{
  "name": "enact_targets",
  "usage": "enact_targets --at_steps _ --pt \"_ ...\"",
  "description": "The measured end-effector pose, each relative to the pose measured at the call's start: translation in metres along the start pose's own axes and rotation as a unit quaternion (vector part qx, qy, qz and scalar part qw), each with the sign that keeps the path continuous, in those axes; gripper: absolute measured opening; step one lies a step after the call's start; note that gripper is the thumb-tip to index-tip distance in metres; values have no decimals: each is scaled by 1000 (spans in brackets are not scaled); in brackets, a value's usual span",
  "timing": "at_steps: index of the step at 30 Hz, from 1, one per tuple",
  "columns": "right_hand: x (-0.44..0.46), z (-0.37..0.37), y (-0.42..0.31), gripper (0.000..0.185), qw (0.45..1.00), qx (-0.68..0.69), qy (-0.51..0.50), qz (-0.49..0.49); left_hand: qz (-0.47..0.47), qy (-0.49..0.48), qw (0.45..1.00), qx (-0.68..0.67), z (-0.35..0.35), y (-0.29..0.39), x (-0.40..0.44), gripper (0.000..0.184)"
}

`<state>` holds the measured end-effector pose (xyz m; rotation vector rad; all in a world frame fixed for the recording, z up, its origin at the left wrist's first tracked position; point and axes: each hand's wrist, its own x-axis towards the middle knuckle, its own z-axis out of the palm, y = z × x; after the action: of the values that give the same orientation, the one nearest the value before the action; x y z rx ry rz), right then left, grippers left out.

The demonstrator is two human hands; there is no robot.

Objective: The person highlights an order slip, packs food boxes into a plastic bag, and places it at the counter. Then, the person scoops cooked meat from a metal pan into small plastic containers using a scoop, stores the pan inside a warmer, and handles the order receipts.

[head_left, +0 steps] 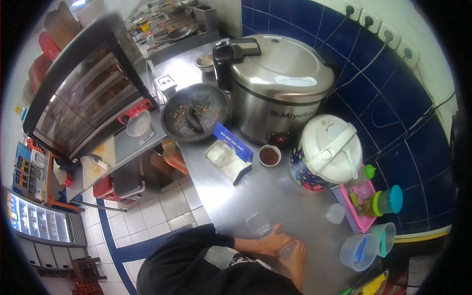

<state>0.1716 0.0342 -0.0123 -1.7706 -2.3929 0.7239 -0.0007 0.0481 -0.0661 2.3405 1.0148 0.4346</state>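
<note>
Gripping a small clear tub [287, 250] between them, the left hand [273, 242] and the right hand [296, 259] met at the near part of the steel counter [219, 194]. The left hand had its fingers bent against one side of the tub, and the right hand curled around the other; whether the tub touched the counter could not be told. A second clear container [259, 224] sat on the counter just beyond the left forearm. Dark sleeves [219, 236] covered the upper part of that arm.

Farther back, a small cup [269, 155] of dark reddish-brown stuff stood near a white box [230, 162] with a raised blue flap [232, 142]. To the left of the box lay a wide grey mortar [169, 115], with a dark pestle [193, 121] resting among scattered bits. Behind the cup rose a big steel rice cooker [280, 73], a small red light glowing on its front. Just to its right stood a white-lidded jug [328, 147] with a colourful patterned body.

Along the right side, a pink basket [364, 224] held bottles, one of them with a green cap [369, 171]. Nearer the person was a round clear tub [355, 260] with something blue inside.
</note>
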Motion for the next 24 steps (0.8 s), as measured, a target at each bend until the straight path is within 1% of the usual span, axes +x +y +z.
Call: enact_targets --at_steps 2,4,8,10,14,16,24 --pt "0 -2 1 92 1000 0 -2 1 -12 -24 1000 2 1 2 0 93" --pt "0 0 -1 92 1000 7 -1 0 -11 6 999 33 2 2 -1 92" --pt "0 0 3 91 1000 14 4 -18 -10 14 998 54 4 1 -1 92" --pt "-1 -1 2 90 999 14 7 -28 -11 30 998 61 4 3 -1 88" --pt "-2 -6 -1 90 999 0 5 -34 -10 29 998 59 0 6 -2 83" --pt "-2 -6 0 90 999 4 5 -39 1 50 997 66 3 4 -2 79" --pt "-3 -8 0 91 999 10 3 -37 -3 50 995 87 1 6 -3 81"
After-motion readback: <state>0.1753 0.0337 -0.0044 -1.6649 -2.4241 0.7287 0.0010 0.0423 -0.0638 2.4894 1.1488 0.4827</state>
